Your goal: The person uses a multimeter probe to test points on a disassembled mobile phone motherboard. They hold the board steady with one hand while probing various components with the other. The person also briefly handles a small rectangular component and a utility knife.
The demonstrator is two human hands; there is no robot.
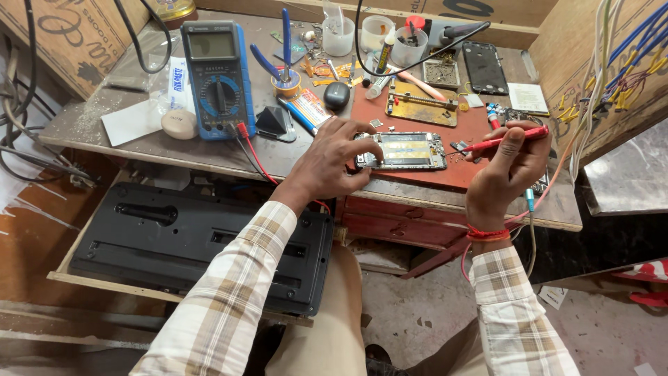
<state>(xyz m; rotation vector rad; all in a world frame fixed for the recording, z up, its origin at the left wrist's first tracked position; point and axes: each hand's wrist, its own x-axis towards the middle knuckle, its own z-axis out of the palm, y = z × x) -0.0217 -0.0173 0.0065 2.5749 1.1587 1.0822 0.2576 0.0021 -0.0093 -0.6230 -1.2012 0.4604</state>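
Note:
An opened phone with its back off lies on a red mat on the workbench. My left hand rests on the phone's left end, fingers gripping its edge. My right hand holds a red tool, thin like a screwdriver, its tip pointing left at a small part just right of the phone. A red thread is tied round my right wrist.
A blue multimeter with red and black leads stands at the left. Blue-handled pliers, plastic cups, a metal jig and a second phone shell lie behind. Wires hang at right. A black case sits below the bench.

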